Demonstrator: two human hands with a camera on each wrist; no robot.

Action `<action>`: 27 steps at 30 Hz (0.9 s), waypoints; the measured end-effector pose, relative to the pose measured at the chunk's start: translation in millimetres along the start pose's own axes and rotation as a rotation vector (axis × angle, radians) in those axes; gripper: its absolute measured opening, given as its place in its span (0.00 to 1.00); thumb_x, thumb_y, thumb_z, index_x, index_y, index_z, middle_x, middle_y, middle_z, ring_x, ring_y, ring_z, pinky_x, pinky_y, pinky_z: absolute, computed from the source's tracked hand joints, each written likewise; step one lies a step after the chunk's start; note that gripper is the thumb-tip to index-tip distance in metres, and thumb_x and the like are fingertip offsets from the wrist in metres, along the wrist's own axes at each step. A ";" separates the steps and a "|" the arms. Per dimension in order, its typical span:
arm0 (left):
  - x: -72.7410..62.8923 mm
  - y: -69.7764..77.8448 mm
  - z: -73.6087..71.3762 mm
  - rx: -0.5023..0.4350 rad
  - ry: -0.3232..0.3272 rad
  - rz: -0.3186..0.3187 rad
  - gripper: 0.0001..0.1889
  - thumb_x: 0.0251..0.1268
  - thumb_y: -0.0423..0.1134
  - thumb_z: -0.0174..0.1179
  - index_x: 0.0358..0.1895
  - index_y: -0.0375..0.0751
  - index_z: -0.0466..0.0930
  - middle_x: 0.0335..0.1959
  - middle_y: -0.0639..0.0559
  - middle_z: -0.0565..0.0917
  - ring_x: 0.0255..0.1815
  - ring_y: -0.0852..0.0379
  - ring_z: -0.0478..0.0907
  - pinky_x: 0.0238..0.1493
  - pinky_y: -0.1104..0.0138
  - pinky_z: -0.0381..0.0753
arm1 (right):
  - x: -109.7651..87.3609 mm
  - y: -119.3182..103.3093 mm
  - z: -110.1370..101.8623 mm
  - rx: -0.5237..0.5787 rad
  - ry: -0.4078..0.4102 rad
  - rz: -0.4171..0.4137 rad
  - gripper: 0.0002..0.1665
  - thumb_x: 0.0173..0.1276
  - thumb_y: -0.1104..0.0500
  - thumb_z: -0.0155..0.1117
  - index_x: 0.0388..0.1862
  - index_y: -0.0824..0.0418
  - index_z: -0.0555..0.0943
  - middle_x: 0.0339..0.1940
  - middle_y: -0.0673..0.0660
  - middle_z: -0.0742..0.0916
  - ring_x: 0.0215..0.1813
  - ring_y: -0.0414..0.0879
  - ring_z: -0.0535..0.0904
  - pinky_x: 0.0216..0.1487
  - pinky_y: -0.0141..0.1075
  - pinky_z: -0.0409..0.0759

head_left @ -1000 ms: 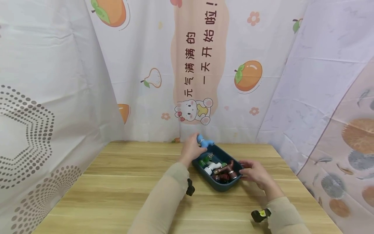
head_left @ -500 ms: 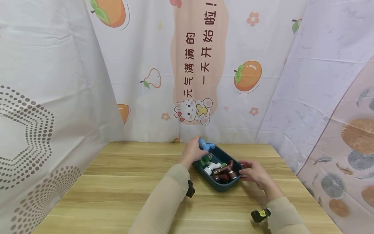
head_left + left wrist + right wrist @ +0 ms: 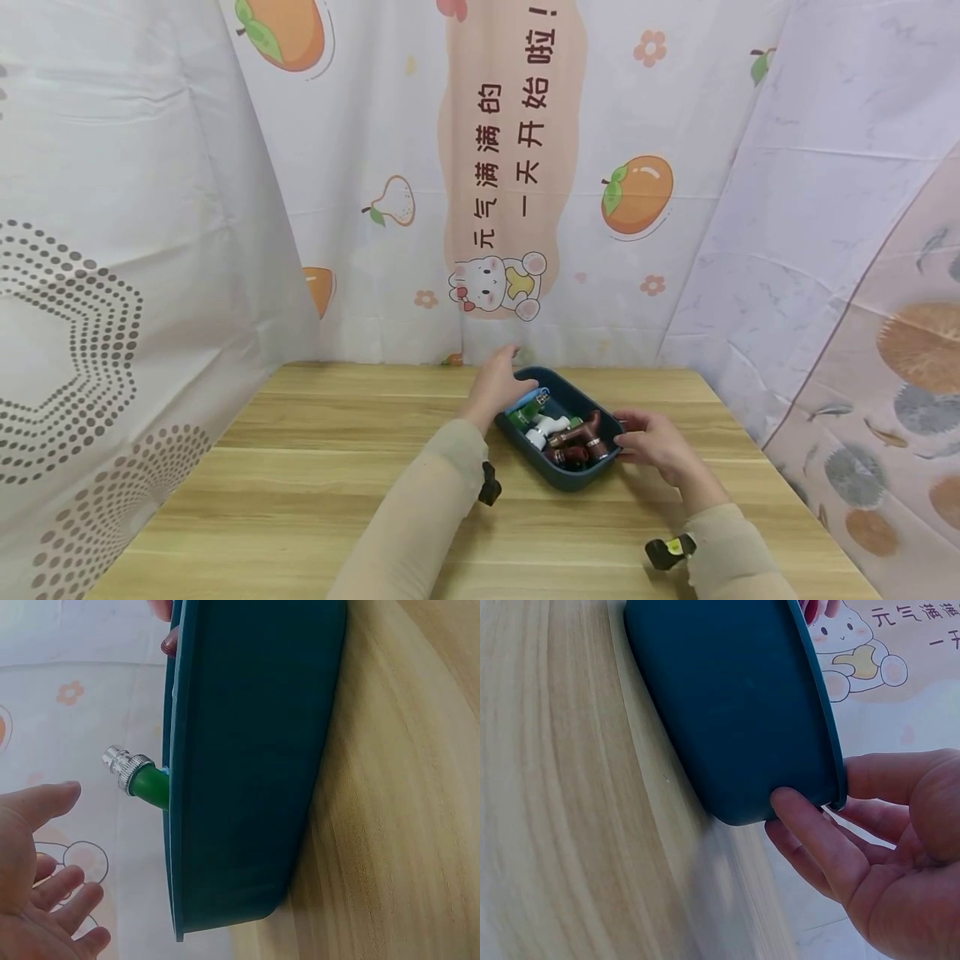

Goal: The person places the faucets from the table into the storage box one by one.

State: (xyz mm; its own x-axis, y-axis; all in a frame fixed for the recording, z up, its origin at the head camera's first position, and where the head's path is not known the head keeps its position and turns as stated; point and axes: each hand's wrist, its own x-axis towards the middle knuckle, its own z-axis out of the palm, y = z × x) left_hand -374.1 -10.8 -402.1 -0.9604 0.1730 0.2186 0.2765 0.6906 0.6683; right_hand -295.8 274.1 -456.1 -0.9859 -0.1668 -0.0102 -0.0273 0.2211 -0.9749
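A dark teal plastic basin (image 3: 538, 468) rests on the table. Inside it lie tap-like plastic fittings: a blue one (image 3: 531, 397), a green one (image 3: 527, 413), a white one (image 3: 546, 430) and brown ones (image 3: 579, 432). My left hand (image 3: 497, 388) hovers by the basin's far left end, fingers spread and holding nothing; the left wrist view confirms the gap. There, the green fitting (image 3: 150, 785) sticks up past the rim with its metal threaded end. My right hand (image 3: 877, 855) grips the basin's right end at the rim, fingers against the outer wall. The blue fitting is partly hidden.
The wood-grain table (image 3: 315, 483) spreads out to the left and front. Patterned curtains (image 3: 360, 275) hang close behind it and on both sides. Black straps with devices (image 3: 489, 483) sit at both wrists.
My left hand has let go of the blue fitting, which has gone down into the basin beside the green one. The right hand and basin stay put.
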 end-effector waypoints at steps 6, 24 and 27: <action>-0.7 -2.4 0.3 -0.012 0.006 0.000 0.38 0.63 0.48 0.72 0.75 0.45 0.67 0.71 0.46 0.73 0.70 0.47 0.70 0.68 0.51 0.71 | 0.8 -0.5 0.1 -0.004 0.003 0.010 0.32 0.68 0.75 0.59 0.70 0.81 0.64 0.57 0.76 0.76 0.50 0.55 0.83 0.52 0.55 0.83; -1.1 -4.3 -32.9 -0.027 0.029 0.067 0.38 0.63 0.46 0.73 0.74 0.44 0.67 0.72 0.45 0.72 0.70 0.46 0.70 0.68 0.51 0.71 | 1.0 -10.4 -5.5 -0.043 0.016 0.026 0.35 0.74 0.69 0.59 0.74 0.80 0.58 0.65 0.83 0.69 0.53 0.59 0.82 0.50 0.54 0.84; -2.4 -4.0 -39.7 -0.018 0.036 0.096 0.38 0.63 0.47 0.73 0.74 0.44 0.67 0.71 0.46 0.72 0.71 0.46 0.70 0.68 0.52 0.71 | 1.0 -12.5 -8.6 -0.096 0.026 0.020 0.35 0.76 0.65 0.59 0.74 0.79 0.60 0.67 0.82 0.69 0.57 0.60 0.81 0.52 0.52 0.84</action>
State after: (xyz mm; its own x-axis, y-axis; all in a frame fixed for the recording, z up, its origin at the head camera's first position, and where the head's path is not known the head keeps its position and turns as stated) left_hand -371.6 -41.9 -377.1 -0.9275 0.2125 0.3075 0.3684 0.6595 0.6553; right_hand -297.9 279.4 -441.9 -0.9904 -0.1367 -0.0224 -0.0221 0.3158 -0.9486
